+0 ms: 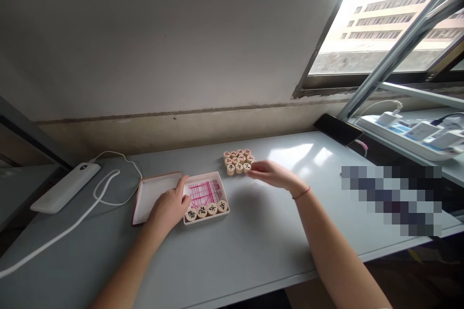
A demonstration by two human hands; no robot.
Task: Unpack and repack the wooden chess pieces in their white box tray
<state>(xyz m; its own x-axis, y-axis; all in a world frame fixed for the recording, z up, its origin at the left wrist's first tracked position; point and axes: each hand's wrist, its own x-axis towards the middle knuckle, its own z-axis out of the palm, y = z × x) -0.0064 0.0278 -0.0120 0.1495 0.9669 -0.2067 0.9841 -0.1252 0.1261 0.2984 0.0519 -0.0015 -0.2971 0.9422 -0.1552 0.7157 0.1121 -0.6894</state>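
My left hand (170, 207) rests on the left edge of a small white box (225, 188), fingers apart. Inside the box, a row of several round wooden pieces (212, 208) with black characters lies along the near side, beside a folded sheet with pink lines (205, 193). An open lid (150, 195) lies left of the box, partly under my left hand. Behind the box stands a cluster of stacked round pieces (236, 160) with red and black characters. My right hand (270, 174) has its fingertips closed together at the cluster's right front piece; the grip itself is hidden.
A white power bank (67, 187) and a white cable (78, 222) lie at the left of the grey desk (217, 260). A dark phone (338, 129) is at the back right, near a white power strip (409, 137) on a shelf.
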